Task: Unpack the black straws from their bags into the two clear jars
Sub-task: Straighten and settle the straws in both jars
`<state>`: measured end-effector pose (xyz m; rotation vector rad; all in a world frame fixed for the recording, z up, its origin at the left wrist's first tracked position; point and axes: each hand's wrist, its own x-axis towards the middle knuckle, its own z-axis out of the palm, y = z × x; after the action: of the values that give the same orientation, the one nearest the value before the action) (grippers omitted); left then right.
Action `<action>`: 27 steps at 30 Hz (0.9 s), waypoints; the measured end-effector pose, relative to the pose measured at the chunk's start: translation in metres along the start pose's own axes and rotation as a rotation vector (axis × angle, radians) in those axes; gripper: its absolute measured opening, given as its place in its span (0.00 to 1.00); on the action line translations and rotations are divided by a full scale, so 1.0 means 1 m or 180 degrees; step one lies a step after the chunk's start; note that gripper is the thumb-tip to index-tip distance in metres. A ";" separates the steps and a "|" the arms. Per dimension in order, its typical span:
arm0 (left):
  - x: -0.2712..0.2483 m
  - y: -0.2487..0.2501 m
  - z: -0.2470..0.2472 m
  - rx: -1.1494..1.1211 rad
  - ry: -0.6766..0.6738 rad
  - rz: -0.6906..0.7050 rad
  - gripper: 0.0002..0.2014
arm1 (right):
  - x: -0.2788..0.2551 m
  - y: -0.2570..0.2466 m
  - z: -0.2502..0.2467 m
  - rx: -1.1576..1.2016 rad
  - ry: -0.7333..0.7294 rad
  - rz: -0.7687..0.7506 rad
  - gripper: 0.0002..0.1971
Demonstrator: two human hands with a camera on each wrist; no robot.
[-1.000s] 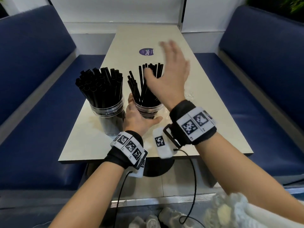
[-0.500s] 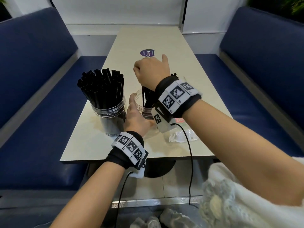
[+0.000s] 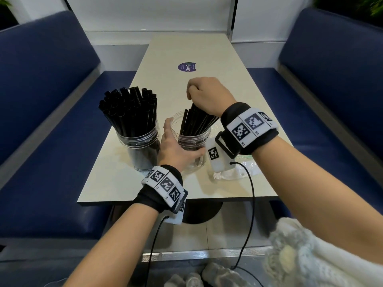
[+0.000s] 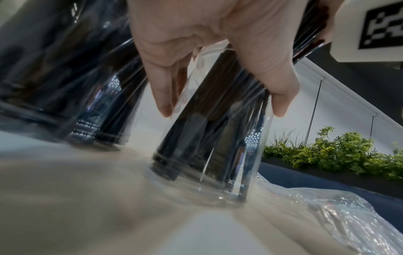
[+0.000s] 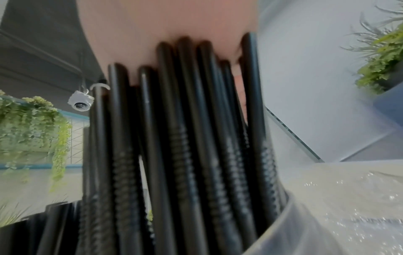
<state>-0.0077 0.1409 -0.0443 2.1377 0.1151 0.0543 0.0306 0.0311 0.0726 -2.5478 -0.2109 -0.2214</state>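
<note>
The full jar (image 3: 143, 146) on your left stands untouched on the table (image 3: 116, 183), its straws (image 3: 129, 112) packed tight and fanning above the rim; it sits just beside the jar you are working on, so a sideways shove could knock it.

Your left hand (image 3: 176, 147) wraps the second jar (image 3: 193, 141) from its left side, thumb across the near wall and fingers (image 4: 162, 89) curled round the far side, wrist low near the table. That hold looks light. If the jar tips toward the right, the loose straws will likely spill across the table.

Your right hand (image 3: 204, 94) is closed in a fist over the tops of the bundle of straws (image 3: 196, 123) standing in that jar, forearm coming in from the right with the wrist raised above the rim. The straws lean to the right inside a jar with room to spare, so pulling or twisting your fist could lever the jar over or drag straws out.

The empty bag (image 3: 234, 170) lies crumpled just right of the jar, under your right wrist; the dangling cable (image 3: 251, 189) could snag it.
</note>
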 end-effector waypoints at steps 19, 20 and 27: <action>-0.001 0.002 0.002 0.0098 0.0042 0.0043 0.58 | -0.013 0.017 0.011 -0.0495 0.0821 -0.0533 0.14; -0.002 0.003 0.002 0.0124 0.0034 0.0051 0.58 | -0.012 0.017 0.010 -0.0455 0.0793 -0.0511 0.14; -0.004 0.006 0.003 0.0083 0.0080 0.0036 0.57 | -0.011 0.016 0.013 -0.1027 0.0768 -0.0422 0.18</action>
<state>-0.0112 0.1352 -0.0411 2.1642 0.1189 0.0867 0.0246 0.0244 0.0511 -2.7939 -0.2686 -0.6576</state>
